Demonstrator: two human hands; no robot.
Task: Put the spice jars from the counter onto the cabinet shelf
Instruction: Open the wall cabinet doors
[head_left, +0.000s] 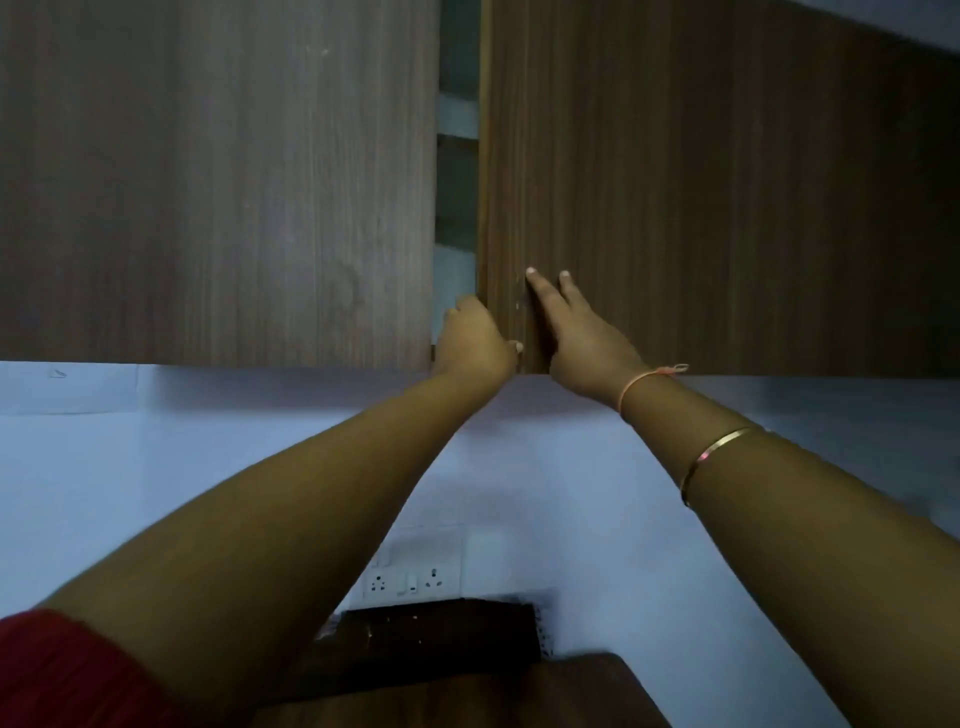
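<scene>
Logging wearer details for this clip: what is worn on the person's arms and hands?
A red sleeve shows on the left upper arm. The right wrist has a pink thread with a loose end; a slim gold bangle sits farther up. Left hand and right hand show no rings.

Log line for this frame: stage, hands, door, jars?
stage: at cabinet | left hand: grips right door edge | right hand: flat on right door | door: ajar | jars: not in view
</scene>
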